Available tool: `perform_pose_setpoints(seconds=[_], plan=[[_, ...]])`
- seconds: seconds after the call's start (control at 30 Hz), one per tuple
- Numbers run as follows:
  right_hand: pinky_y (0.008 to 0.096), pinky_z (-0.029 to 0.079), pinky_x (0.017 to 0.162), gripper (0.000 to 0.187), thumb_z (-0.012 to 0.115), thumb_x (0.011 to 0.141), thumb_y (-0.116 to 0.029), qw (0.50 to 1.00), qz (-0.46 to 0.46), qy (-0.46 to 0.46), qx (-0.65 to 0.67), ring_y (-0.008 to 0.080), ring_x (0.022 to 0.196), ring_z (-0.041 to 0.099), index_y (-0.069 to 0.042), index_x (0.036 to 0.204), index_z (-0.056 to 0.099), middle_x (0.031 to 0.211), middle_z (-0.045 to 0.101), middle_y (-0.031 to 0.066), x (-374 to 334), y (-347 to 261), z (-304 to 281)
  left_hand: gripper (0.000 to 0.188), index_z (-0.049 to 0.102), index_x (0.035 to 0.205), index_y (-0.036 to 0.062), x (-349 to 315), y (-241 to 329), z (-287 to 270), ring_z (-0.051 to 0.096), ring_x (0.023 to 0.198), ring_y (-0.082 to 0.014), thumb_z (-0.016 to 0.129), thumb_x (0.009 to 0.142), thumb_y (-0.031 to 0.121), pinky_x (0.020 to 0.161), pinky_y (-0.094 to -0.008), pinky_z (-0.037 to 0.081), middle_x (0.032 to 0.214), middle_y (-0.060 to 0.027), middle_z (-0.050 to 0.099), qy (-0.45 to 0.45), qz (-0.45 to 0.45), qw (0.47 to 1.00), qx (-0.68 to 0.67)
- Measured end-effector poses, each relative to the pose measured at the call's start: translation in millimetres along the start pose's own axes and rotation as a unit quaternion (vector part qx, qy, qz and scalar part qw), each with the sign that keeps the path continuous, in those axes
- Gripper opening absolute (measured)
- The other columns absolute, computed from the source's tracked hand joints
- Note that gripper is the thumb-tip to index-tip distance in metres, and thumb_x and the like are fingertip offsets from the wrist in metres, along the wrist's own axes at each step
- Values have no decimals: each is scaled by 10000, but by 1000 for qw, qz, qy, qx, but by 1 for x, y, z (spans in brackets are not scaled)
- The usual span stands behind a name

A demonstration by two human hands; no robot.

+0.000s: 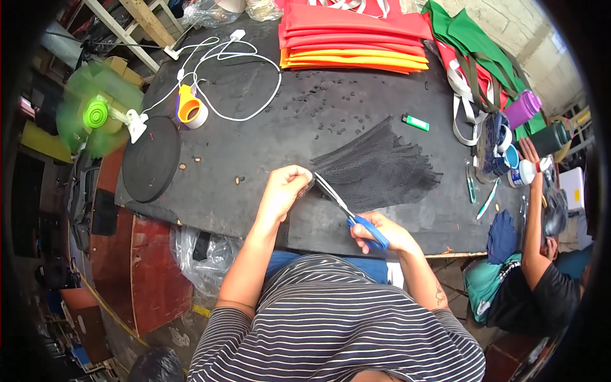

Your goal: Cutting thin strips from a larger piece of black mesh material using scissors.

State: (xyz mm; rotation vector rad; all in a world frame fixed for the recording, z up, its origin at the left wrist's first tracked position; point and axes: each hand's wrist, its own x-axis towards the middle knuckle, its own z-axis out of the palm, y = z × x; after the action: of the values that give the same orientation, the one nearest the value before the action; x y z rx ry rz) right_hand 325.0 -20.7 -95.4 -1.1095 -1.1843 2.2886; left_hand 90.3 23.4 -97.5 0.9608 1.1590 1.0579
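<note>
My left hand (285, 190) pinches one corner of a piece of black mesh fabric (382, 167) above the near part of the black table. The rest of the mesh lies spread in layered folds to the right of that hand. In my right hand (385, 234) are scissors (374, 232) with blue handles, fingers closed around the loops. Their blades point up and left, with the tips beside my left fingertips at the mesh's edge. Small black scraps (337, 105) are scattered beyond the mesh.
Stacked red and orange fabric (353, 38) lies at the far side, green bags (474, 48) to its right. A green lighter (416, 122), tape dispenser (189, 109), white cable (245, 119), round black disc (151, 159) and spinning fan (97, 112) surround the work. Another person (528, 274) sits at right near bottles.
</note>
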Motion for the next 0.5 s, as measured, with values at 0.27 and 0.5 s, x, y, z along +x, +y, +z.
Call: perform_pose_setpoints(seconds=[0.27,0.5], plan=[[183,424,437,347,625,794,-362,1000,-27,-5,0,61,486,496,-37,724,524,586,510,1,15,-3,-1,107,625,820,-2,-1,4,-1,418,515,-25,555,800,76,468,-173,311,614,36,523,-22,-23,999,-9],[162,397,394,266,642,795,-275,998,-40,15,37,37,444,477,-65,688,518,561,502,-18,16,-7,6,130,632,830,1,-3,9,-2,388,497,-28,554,817,104,455,-180,287,588,46,496,-35,-31,999,-16]])
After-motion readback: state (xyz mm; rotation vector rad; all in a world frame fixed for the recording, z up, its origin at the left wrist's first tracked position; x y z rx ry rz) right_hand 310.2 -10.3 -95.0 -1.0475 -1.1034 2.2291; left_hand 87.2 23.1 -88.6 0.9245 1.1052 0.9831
